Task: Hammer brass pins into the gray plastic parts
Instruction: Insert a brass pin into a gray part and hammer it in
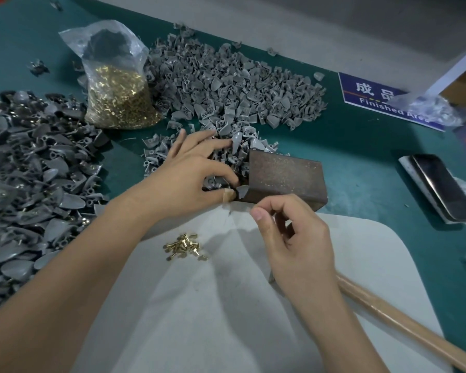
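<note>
My left hand [194,173] pinches a gray plastic part [242,191] between thumb and forefinger against the near left corner of a rusty brown metal block [285,179]. My right hand [291,232] hovers just in front of the block with fingers curled; whether it holds a pin is hidden. A small heap of brass pins [184,246] lies on the white pad [226,305]. A wooden hammer handle [404,321] lies under my right wrist, running to the lower right.
A big pile of gray parts [226,84] spreads behind the block. Parts with pins in them are heaped at the left [30,179]. A plastic bag of brass pins [119,100] stands between the piles. A phone [441,187] and a blue sign [382,100] lie at right.
</note>
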`<state>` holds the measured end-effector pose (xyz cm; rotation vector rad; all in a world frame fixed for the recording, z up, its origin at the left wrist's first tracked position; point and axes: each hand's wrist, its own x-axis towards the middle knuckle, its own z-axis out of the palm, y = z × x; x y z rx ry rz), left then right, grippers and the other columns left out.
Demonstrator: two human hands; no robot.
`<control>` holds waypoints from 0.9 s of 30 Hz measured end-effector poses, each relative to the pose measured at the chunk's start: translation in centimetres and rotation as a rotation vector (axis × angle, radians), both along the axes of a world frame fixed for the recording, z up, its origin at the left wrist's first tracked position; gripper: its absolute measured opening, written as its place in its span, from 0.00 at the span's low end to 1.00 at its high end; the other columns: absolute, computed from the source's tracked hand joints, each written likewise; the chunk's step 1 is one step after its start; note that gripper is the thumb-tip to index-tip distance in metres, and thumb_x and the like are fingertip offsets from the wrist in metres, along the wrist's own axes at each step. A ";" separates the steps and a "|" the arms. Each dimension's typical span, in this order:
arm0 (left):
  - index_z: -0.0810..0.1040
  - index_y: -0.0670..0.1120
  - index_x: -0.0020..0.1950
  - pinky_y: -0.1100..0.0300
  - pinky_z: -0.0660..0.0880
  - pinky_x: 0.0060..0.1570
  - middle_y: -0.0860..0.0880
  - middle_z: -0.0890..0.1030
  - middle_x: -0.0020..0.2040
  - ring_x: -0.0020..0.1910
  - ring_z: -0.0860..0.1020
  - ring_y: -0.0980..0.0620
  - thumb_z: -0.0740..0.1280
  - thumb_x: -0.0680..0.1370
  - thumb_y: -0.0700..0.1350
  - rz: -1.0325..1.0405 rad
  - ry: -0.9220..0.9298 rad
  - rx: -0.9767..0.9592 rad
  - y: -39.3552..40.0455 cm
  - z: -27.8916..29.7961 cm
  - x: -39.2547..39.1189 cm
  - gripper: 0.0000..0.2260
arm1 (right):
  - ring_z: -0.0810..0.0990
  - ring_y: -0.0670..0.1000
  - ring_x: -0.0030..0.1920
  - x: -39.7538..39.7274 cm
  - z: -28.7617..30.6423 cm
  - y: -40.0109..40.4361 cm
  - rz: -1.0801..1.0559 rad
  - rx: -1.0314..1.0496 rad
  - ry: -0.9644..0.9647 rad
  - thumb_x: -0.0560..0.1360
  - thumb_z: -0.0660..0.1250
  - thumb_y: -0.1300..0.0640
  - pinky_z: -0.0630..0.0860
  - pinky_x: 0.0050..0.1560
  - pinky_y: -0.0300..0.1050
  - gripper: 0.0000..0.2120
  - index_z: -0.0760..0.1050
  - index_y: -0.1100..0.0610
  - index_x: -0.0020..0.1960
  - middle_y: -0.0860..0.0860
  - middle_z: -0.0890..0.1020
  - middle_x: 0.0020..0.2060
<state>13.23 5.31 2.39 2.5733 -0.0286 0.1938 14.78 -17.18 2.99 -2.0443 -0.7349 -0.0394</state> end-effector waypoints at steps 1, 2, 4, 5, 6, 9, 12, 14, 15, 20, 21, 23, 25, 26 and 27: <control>0.82 0.65 0.49 0.40 0.36 0.79 0.55 0.65 0.78 0.82 0.48 0.52 0.71 0.74 0.62 0.000 -0.019 0.000 0.1 0.0 0.0 0.06 | 0.77 0.50 0.42 0.0 0.0 0.0 -0.001 0.000 -0.001 0.81 0.68 0.51 0.67 0.39 0.32 0.05 0.78 0.45 0.46 0.42 0.79 0.42; 0.81 0.65 0.49 0.40 0.36 0.78 0.56 0.65 0.78 0.82 0.48 0.52 0.70 0.73 0.64 0.001 -0.031 0.015 0.1 0.0 -0.1 0.08 | 0.76 0.50 0.42 0.0 0.0 0.0 0.000 -0.002 -0.003 0.81 0.68 0.51 0.67 0.39 0.32 0.05 0.77 0.45 0.46 0.42 0.78 0.42; 0.80 0.64 0.53 0.41 0.35 0.78 0.56 0.65 0.78 0.82 0.47 0.53 0.68 0.70 0.68 -0.012 -0.027 0.048 -0.2 -0.1 0.0 0.16 | 0.76 0.50 0.42 -0.1 0.0 0.1 0.005 -0.008 -0.007 0.81 0.68 0.51 0.67 0.40 0.32 0.05 0.77 0.45 0.46 0.42 0.78 0.42; 0.80 0.64 0.56 0.42 0.35 0.78 0.55 0.64 0.78 0.82 0.47 0.53 0.67 0.70 0.69 -0.023 -0.023 0.055 -0.5 -0.2 0.0 0.18 | 0.76 0.50 0.42 -0.1 0.0 0.1 0.006 -0.011 -0.007 0.81 0.68 0.51 0.67 0.40 0.32 0.05 0.77 0.45 0.46 0.42 0.78 0.42; 0.80 0.63 0.58 0.43 0.35 0.78 0.55 0.64 0.78 0.81 0.47 0.54 0.67 0.70 0.69 -0.030 -0.020 0.058 -0.7 -0.2 0.0 0.19 | 0.76 0.50 0.42 -0.1 0.0 0.1 0.007 -0.013 -0.006 0.81 0.68 0.51 0.67 0.40 0.32 0.05 0.77 0.45 0.46 0.42 0.78 0.42; 0.82 0.60 0.54 0.42 0.36 0.79 0.54 0.66 0.78 0.81 0.48 0.53 0.71 0.72 0.63 -0.001 -0.038 0.069 -1.0 0.0 0.1 0.14 | 0.76 0.50 0.42 -0.1 0.0 0.1 0.005 -0.016 0.000 0.81 0.68 0.52 0.67 0.40 0.32 0.05 0.77 0.45 0.46 0.42 0.78 0.42; 0.84 0.57 0.51 0.40 0.38 0.79 0.55 0.69 0.76 0.81 0.51 0.52 0.73 0.72 0.58 0.024 -0.051 0.082 -0.9 0.3 0.0 0.10 | 0.76 0.50 0.42 -0.1 0.1 0.1 0.005 -0.009 0.009 0.81 0.69 0.53 0.67 0.40 0.32 0.05 0.78 0.45 0.46 0.42 0.78 0.42; 0.84 0.57 0.49 0.42 0.39 0.79 0.55 0.70 0.75 0.81 0.53 0.52 0.73 0.74 0.53 0.023 -0.076 0.077 -1.0 0.6 -0.1 0.06 | 0.77 0.49 0.41 -0.2 0.1 0.1 0.001 0.012 0.019 0.81 0.68 0.53 0.67 0.39 0.32 0.05 0.77 0.45 0.47 0.42 0.79 0.42; 0.84 0.57 0.48 0.44 0.39 0.80 0.55 0.71 0.74 0.81 0.53 0.52 0.73 0.74 0.51 0.032 -0.089 0.066 -1.0 0.7 -0.1 0.04 | 0.77 0.48 0.40 -0.2 0.2 0.0 -0.005 0.030 0.029 0.82 0.67 0.52 0.67 0.38 0.32 0.05 0.77 0.45 0.47 0.43 0.79 0.42; 0.82 0.58 0.59 0.48 0.43 0.79 0.54 0.68 0.76 0.80 0.53 0.51 0.72 0.75 0.52 0.100 -0.060 0.159 -1.1 0.9 -0.5 0.13 | 0.74 0.46 0.31 -0.2 0.3 -0.1 -0.040 0.128 0.075 0.85 0.62 0.55 0.67 0.31 0.28 0.06 0.73 0.48 0.49 0.43 0.81 0.42; 0.81 0.58 0.60 0.47 0.44 0.79 0.54 0.68 0.76 0.80 0.53 0.51 0.72 0.75 0.54 0.110 -0.058 0.191 -1.0 1.0 -0.6 0.14 | 0.75 0.47 0.32 -0.2 0.4 -0.1 -0.035 0.124 0.073 0.85 0.62 0.55 0.68 0.32 0.28 0.06 0.73 0.47 0.49 0.44 0.81 0.42; 0.83 0.59 0.57 0.45 0.46 0.78 0.53 0.70 0.74 0.79 0.55 0.49 0.73 0.74 0.55 0.121 -0.063 0.257 -0.8 1.3 -0.8 0.12 | 0.75 0.47 0.33 -0.1 0.4 -0.1 -0.025 0.109 0.070 0.85 0.62 0.54 0.67 0.33 0.30 0.07 0.73 0.46 0.49 0.44 0.80 0.42; 0.83 0.60 0.57 0.46 0.57 0.74 0.53 0.74 0.68 0.74 0.62 0.48 0.73 0.74 0.57 0.134 -0.071 0.308 -0.5 1.5 -0.8 0.13 | 0.74 0.46 0.34 -0.1 0.3 -0.1 -0.029 0.092 0.070 0.84 0.62 0.54 0.67 0.35 0.30 0.07 0.73 0.45 0.49 0.44 0.81 0.42; 0.83 0.61 0.59 0.48 0.63 0.68 0.54 0.75 0.63 0.68 0.65 0.49 0.73 0.74 0.58 0.137 -0.074 0.323 -0.4 1.6 -0.8 0.14 | 0.75 0.45 0.34 -0.1 0.3 -0.1 -0.032 0.085 0.070 0.84 0.62 0.53 0.67 0.35 0.30 0.07 0.72 0.44 0.49 0.43 0.81 0.42; 0.82 0.62 0.60 0.52 0.66 0.60 0.56 0.75 0.57 0.61 0.66 0.52 0.72 0.74 0.58 0.136 -0.069 0.328 -0.3 1.6 -0.8 0.15 | 0.75 0.45 0.34 -0.1 0.3 -0.1 -0.033 0.081 0.073 0.85 0.62 0.53 0.67 0.36 0.30 0.06 0.72 0.44 0.49 0.43 0.81 0.42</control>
